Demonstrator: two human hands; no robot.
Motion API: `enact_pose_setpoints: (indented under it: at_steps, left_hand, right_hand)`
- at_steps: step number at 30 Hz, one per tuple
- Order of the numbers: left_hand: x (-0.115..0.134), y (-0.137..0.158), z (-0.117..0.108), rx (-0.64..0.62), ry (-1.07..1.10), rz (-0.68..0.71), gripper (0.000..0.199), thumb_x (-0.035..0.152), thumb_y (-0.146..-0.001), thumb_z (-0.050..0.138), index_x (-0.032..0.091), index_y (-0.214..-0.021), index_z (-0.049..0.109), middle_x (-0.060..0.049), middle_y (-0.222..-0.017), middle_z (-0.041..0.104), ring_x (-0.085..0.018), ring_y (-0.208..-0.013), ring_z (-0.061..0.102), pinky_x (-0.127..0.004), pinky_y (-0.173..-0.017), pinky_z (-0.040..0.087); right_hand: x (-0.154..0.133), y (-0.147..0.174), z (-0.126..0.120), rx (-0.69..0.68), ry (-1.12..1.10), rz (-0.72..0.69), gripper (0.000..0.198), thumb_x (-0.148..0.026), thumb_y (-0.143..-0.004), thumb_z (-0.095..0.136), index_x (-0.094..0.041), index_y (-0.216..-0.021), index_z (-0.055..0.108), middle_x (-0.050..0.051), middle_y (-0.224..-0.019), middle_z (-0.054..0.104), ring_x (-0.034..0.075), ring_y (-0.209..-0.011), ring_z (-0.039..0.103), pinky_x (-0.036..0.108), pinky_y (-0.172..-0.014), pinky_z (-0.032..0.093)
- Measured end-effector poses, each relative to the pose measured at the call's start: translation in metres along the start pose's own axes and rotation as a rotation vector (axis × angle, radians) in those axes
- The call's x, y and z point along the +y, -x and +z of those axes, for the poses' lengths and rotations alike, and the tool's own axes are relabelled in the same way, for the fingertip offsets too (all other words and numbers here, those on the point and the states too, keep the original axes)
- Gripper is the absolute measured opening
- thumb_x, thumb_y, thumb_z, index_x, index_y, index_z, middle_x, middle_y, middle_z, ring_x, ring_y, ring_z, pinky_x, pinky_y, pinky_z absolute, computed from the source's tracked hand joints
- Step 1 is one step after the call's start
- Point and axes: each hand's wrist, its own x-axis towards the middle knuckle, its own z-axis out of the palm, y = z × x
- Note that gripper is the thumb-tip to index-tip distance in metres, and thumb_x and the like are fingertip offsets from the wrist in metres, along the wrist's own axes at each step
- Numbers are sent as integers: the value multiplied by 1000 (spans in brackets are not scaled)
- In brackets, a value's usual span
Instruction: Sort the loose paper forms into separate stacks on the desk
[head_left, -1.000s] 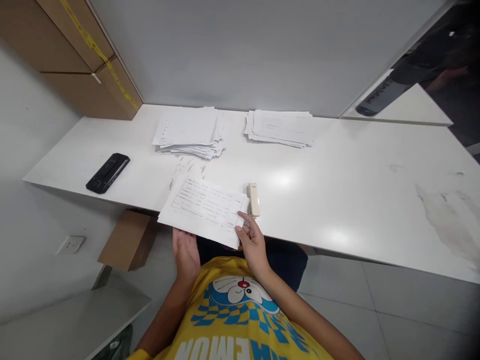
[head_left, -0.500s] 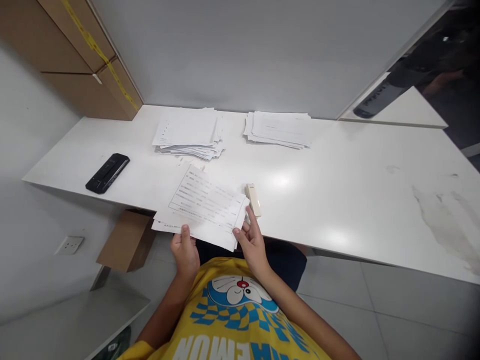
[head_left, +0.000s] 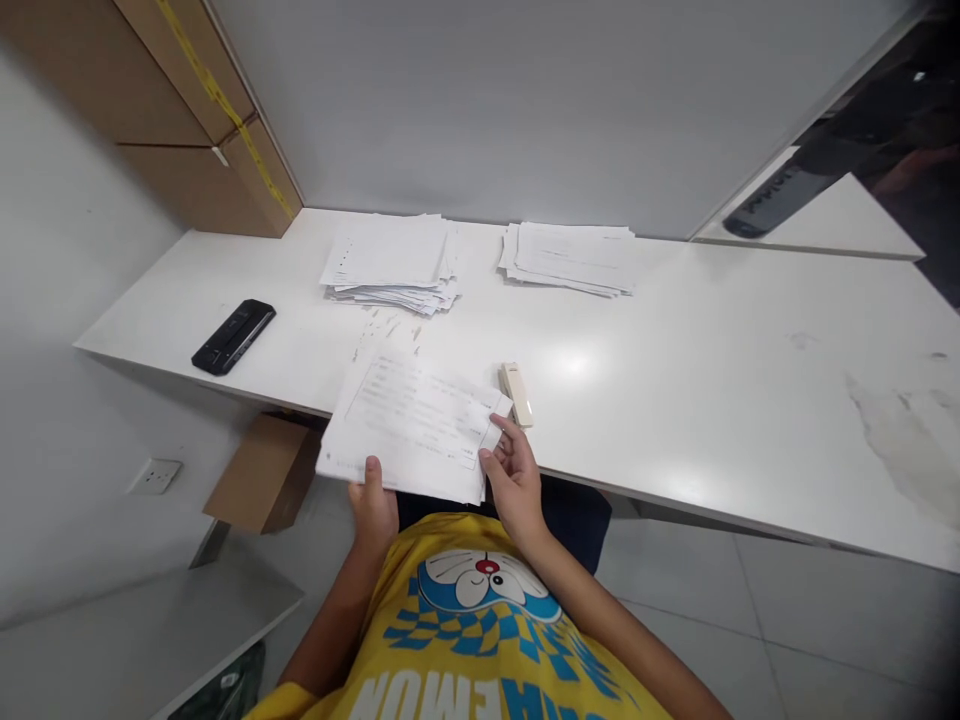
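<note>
Several printed paper sheets (head_left: 412, 425) are held together at the table's front edge, their text blurred. My left hand (head_left: 373, 508) grips their near left edge, thumb on top and fingers underneath. At the right edge, my right hand (head_left: 514, 480) pinches the sheets between thumb and fingers. A cream stapler (head_left: 517, 395) lies on the table just beyond my right hand, close to the sheets' right corner. Farther back are a thick, uneven paper stack (head_left: 390, 250) on the left and a thinner paper stack (head_left: 570, 258) to its right.
A black phone-like device (head_left: 234, 337) lies on the left of the white table (head_left: 697, 380). Cardboard boxes (head_left: 247, 190) stand at the back left corner, and another cardboard box (head_left: 259, 475) is below the table edge. A grey panel (head_left: 495, 110) rises behind the stacks.
The held sheets now lie more evenly together, and the lower sheet that stuck out at the near left is less visible. The whole view has shifted slightly.
</note>
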Motion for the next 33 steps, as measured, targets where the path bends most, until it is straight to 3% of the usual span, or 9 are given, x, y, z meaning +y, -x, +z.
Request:
enact_pose_setpoints:
  at_steps: [4, 7, 10, 14, 18, 21, 25, 29, 33]
  left_hand:
    - [14, -9, 2, -120, 35, 86, 58, 63, -85, 65, 27, -129, 64, -9, -127, 70, -27, -125, 63, -37, -104, 55]
    - [19, -30, 4, -119, 69, 192, 58, 62, -80, 72, 24, -123, 66, -10, -121, 72, -27, -117, 67, -40, -103, 55]
    - [15, -55, 4, -156, -103, 250, 55, 55, -71, 82, 19, -111, 69, -10, -108, 74, -25, -104, 70, -40, -99, 56]
    - [1, -75, 10, -250, -310, 289, 47, 51, -76, 79, 16, -106, 69, -10, -103, 74, -25, -101, 70, -39, -97, 55]
    - [-9, -73, 25, -326, -279, 341, 46, 49, -82, 75, 17, -115, 66, -11, -108, 73, -24, -107, 69, -39, -102, 51]
    - [-11, -66, 35, -417, -219, 428, 47, 50, -89, 67, 21, -125, 61, -10, -108, 72, -24, -107, 68, -40, -103, 49]
    - [-17, -64, 44, -381, -72, 592, 47, 54, -94, 58, 23, -128, 58, -9, -109, 71, -25, -111, 66, -43, -106, 46]
    - [-23, -55, 52, -369, -9, 588, 42, 55, -93, 59, 23, -120, 64, -8, -107, 71, -26, -111, 66, -44, -103, 47]
    - [-13, -36, 51, -312, 66, 545, 55, 69, -91, 50, 19, -101, 70, -7, -83, 72, -24, -83, 70, -42, -84, 55]
  right_hand:
    - [8, -1, -18, 86, 183, -263, 57, -46, -92, 59, -30, -146, 46, 13, -122, 65, 27, -102, 66, 43, -83, 58]
    - [7, -9, -31, 231, 298, -431, 68, -46, -91, 60, -31, -152, 36, 15, -123, 63, 29, -101, 68, 46, -83, 58]
    - [0, -12, -35, 281, 362, -523, 65, -42, -92, 60, -31, -152, 36, 15, -116, 66, 28, -96, 69, 48, -85, 58]
    - [-5, -6, -31, 283, 289, -507, 50, -31, -96, 56, -31, -145, 45, 14, -121, 66, 27, -109, 67, 49, -93, 56]
    - [7, -1, -37, 278, 241, -567, 39, -30, -95, 57, -30, -134, 53, 8, -102, 69, 25, -94, 71, 47, -90, 56]
    - [16, -2, -46, 251, 292, -601, 32, -32, -95, 57, -29, -127, 57, 8, -101, 70, 26, -95, 70, 48, -89, 56]
    - [14, -10, -56, 235, 391, -643, 24, -35, -94, 57, -27, -116, 62, 9, -102, 69, 28, -98, 68, 49, -86, 56]
    - [2, -13, -65, 187, 441, -644, 16, -30, -93, 56, -26, -105, 66, 9, -99, 69, 27, -94, 67, 46, -81, 56]
    - [-9, 4, -100, 236, 442, -557, 11, -32, -87, 62, -26, -94, 67, 8, -93, 69, 27, -86, 67, 43, -73, 56]
